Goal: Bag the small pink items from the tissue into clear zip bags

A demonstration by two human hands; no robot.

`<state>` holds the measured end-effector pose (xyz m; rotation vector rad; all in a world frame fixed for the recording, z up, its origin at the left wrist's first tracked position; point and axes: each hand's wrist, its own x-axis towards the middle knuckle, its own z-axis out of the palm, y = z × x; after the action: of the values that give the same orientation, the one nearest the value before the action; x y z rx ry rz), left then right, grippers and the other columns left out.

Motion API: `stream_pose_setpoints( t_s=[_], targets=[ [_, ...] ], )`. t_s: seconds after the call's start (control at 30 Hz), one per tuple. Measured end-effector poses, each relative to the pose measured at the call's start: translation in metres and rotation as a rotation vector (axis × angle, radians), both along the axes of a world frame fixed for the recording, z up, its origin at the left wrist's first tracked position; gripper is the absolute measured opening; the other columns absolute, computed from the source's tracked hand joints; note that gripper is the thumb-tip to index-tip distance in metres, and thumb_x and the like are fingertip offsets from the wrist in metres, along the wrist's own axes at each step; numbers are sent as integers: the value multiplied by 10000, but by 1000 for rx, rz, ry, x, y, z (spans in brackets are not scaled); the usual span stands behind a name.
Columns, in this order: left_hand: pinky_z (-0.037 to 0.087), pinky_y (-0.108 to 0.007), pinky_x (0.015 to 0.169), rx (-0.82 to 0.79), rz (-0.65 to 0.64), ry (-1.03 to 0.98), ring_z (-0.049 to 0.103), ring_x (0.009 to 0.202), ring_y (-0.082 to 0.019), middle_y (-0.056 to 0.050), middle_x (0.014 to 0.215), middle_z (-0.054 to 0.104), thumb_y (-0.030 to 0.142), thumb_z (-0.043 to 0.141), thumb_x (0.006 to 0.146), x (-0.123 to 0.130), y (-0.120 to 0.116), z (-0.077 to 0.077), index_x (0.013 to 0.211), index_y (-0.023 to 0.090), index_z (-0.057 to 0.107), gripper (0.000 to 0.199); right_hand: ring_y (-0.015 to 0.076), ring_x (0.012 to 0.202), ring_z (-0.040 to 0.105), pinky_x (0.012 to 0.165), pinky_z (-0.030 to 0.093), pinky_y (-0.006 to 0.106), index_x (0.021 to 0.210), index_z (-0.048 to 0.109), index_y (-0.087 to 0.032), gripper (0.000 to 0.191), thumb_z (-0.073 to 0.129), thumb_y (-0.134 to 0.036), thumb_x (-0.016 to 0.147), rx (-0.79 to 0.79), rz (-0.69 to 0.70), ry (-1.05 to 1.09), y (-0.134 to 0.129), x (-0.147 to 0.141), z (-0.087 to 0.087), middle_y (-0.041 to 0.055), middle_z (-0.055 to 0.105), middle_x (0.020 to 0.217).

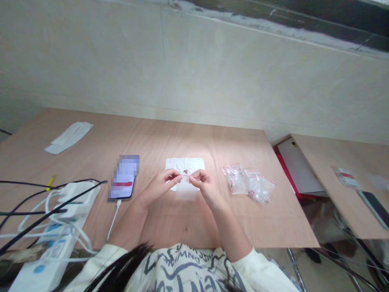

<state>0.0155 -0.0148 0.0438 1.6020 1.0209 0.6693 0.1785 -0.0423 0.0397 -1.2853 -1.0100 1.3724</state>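
Over the middle of the table, my left hand (pixel 170 178) and my right hand (pixel 202 180) face each other, fingertips pinched. Between them they hold a small clear zip bag (pixel 186 194) by the two ends of its red seal line. The bag hangs below the fingers, see-through against the wood. Just behind lies a white tissue (pixel 173 163), partly covered by my hands. A tiny dark reddish piece (pixel 186 171) shows on the tissue; its kind is too small to make out.
Several filled clear zip bags (pixel 238 180) lie to the right. At left are a charging phone (pixel 124 178), a power strip (pixel 73 207) with tangled cables and a folded white paper (pixel 69 138). A second table (pixel 340 158) stands at right, holding another phone (pixel 374 209).
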Motion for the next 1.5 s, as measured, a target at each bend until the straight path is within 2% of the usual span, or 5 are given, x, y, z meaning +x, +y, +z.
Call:
stream_pose_setpoints(
  t_s=[0.73,0.93,1.1,1.3,1.5],
  targets=[
    [381,-210,573,-75,249,-11,486,616,-108,9,684,520,378,449,775,-10,-2,-25,755,145,526,246,95,504,460,527,341,224,574,509,-162,274,621,-407,620,-134,-16,41,-16,-12,-37,-23,524,537],
    [423,-246,647,-53,323,26,548,758,-152,-49,860,593,413,404,795,-27,8,-32,968,149,510,333,147,598,517,593,385,260,594,498,-170,212,507,-352,702,19,-247,-300,71,-10,-36,23,564,599],
    [419,-255,682,-52,286,96,563,792,-168,-43,843,614,407,400,804,-39,5,-38,902,159,548,305,278,899,481,754,346,370,886,561,-103,270,538,-300,703,-33,-408,-951,127,-4,-23,168,581,900],
    [415,-233,658,-99,288,80,560,748,-156,-23,788,604,394,409,799,-44,-5,-41,874,165,553,280,335,989,413,771,307,400,1098,510,-66,432,505,-241,703,-114,-623,-1392,41,60,-31,215,487,1093],
    [407,-238,654,-138,278,48,543,720,-157,-22,750,584,402,437,765,-34,-20,-36,831,149,560,289,265,808,549,686,356,343,927,639,-108,327,415,-271,753,-165,-476,-1386,-25,109,-56,155,630,901]
  ],
)
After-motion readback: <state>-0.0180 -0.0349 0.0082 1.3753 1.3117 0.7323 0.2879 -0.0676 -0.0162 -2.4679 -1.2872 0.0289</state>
